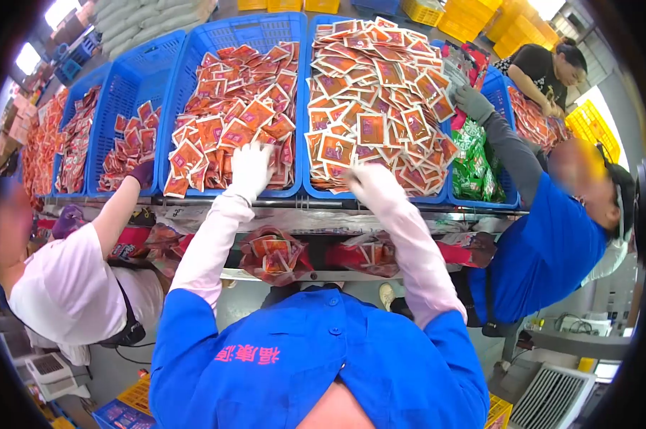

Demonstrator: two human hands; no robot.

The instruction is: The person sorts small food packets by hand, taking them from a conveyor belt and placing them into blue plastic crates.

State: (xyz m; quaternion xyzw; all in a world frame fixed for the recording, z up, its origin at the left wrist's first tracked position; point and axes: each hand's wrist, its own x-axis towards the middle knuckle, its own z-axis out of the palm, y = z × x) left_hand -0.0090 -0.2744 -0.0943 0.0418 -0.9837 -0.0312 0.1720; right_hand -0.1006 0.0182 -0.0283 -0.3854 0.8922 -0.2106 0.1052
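My left hand [253, 170], in a white glove, lies over orange-and-white sachets [226, 129] at the front of a blue crate [241, 28]. Its fingers are stretched out and apart. Above the near edge of a fuller blue crate [380, 198] is my right hand [377, 189], also gloved in white. Its blurred fingertips are close to the heaped sachets [380, 86], and I cannot see whether they grip one. Below my hands, clear-and-red bags with sachets inside, one bag [273, 256] near the middle and another bag [366, 254] to its right, hang along the conveyor edge.
A co-worker's purple-gloved hand [143, 174] is at a crate on the left. On the right, another co-worker's grey-gloved hand [473, 104] reaches over green packets [473, 164]. A third person [545, 75] works beyond. Yellow crates [470, 21] and white sacks [148, 25] stand behind.
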